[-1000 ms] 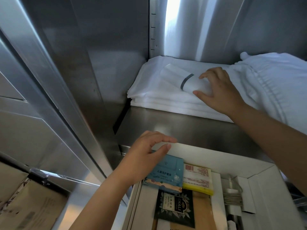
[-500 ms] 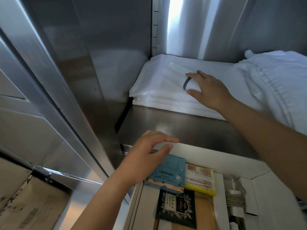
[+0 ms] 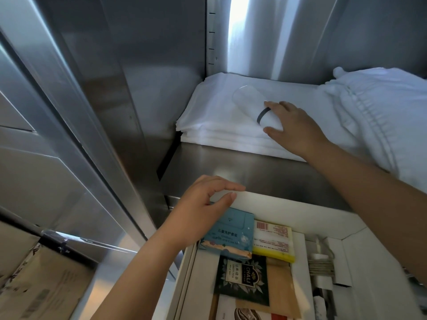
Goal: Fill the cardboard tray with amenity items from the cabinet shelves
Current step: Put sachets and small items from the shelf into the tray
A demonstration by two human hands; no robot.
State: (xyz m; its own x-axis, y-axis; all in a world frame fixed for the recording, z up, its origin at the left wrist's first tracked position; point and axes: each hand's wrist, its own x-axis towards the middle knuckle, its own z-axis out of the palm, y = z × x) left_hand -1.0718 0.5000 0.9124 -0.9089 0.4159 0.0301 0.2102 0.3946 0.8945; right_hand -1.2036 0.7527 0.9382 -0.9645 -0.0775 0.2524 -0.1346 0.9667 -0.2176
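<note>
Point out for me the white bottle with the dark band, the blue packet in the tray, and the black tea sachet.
white bottle with the dark band (image 3: 248, 98), head view, on its clear cap end.
blue packet (image 3: 233, 229), head view, on its printed front face.
black tea sachet (image 3: 242, 279), head view, on its label.

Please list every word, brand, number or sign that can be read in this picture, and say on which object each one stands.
"CHALI": dark tea sachet in the cardboard tray.
"GREEN TEA": beside it on that sachet, small, only just readable.
"儿童洗护套装": blue packet.
Red print and barcode on the yellow-edged packet: too blurred.
Label on the brown carton at lower left: unreadable.
</note>
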